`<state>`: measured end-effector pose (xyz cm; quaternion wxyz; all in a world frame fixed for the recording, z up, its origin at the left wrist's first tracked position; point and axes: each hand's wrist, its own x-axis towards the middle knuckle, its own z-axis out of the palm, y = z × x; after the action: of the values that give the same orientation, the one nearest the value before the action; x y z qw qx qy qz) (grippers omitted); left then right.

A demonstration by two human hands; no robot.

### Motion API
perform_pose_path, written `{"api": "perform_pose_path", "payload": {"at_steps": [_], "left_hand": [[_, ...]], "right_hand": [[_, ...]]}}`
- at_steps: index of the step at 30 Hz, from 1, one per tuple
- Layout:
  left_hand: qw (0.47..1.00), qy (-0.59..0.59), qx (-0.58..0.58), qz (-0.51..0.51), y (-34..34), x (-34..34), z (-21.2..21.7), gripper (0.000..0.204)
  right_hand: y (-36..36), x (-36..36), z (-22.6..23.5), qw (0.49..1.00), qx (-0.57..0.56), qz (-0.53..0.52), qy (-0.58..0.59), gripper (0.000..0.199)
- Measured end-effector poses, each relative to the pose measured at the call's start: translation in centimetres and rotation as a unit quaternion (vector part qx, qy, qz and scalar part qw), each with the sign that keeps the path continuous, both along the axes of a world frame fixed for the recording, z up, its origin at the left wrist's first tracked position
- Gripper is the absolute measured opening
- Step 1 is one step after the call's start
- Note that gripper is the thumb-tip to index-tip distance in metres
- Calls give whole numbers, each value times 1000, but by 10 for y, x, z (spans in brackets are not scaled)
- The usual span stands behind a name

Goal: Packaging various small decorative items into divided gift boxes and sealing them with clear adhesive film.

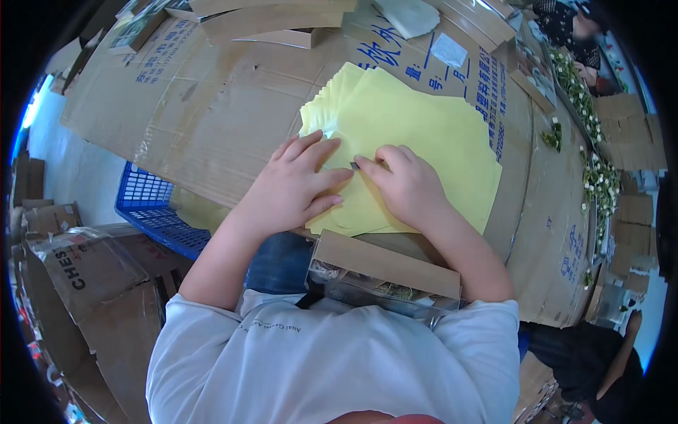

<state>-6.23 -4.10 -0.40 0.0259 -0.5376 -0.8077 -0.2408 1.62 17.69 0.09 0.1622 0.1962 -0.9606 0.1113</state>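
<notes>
A fanned stack of yellow paper sheets lies on the cardboard in front of me. My left hand rests on the left side of the stack with its fingers spread, one fingertip beside a small dark piece. Thumb and forefinger of my right hand pinch that small dark piece against the top sheet; its kind is too small to make out. A pale shiny patch shows on the paper by my left fingertips.
Flattened cardboard covers the table. A blue plastic basket stands at the left below its edge. Close to my body is an open box with small items. Small white-and-green pieces line the right edge, where other people sit.
</notes>
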Motion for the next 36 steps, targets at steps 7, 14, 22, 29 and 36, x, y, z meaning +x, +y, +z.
{"api": "perform_pose_path", "payload": {"at_steps": [7, 14, 22, 29, 36], "left_hand": [[1000, -1, -8, -2, 5, 7, 2, 38], [956, 101, -77, 264, -1, -11, -1, 49], [940, -292, 168, -56, -6, 12, 36, 46], [959, -163, 140, 185, -2, 25, 39, 52], [968, -130, -139, -165, 9, 76, 53, 60]], "right_hand": [[-3, -5, -2, 1000, -2, -10, 0, 27], [-4, -4, -1, 997, 81, -6, 8, 35], [-4, 1, 31, 985, -97, 35, 139, 47], [-7, 52, 80, 973, -202, 67, 93, 16], [3, 83, 62, 655, -578, -177, -453, 5]]}}
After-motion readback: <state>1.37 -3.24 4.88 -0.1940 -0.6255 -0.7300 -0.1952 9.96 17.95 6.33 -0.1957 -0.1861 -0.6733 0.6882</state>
